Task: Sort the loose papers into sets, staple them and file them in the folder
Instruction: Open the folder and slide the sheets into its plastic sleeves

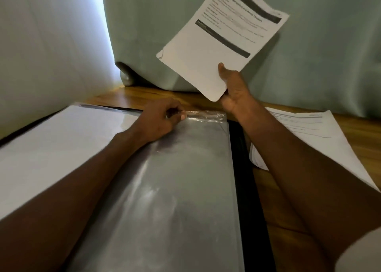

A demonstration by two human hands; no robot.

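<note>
The right hand (233, 90) is gripping a stapled set (222, 38) aloft at 1 o'clock; the left hand (158, 121) is pinching a sleeve (181, 179) in the open folder (241, 148). More papers (309, 135) are lying at 3 o'clock on the wooden bench (276, 199), curtains (144, 24) hanging behind.

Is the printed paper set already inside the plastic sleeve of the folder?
No, the right hand holds the paper set up in the air above the plastic sleeve.

only one view on my end, head cam, wide-angle, looking forward and down over both forearms, sitting really close above the open folder (185, 189) on the desk (288, 220), curtain (319, 55) filling the background, edges bent by the lens
</note>
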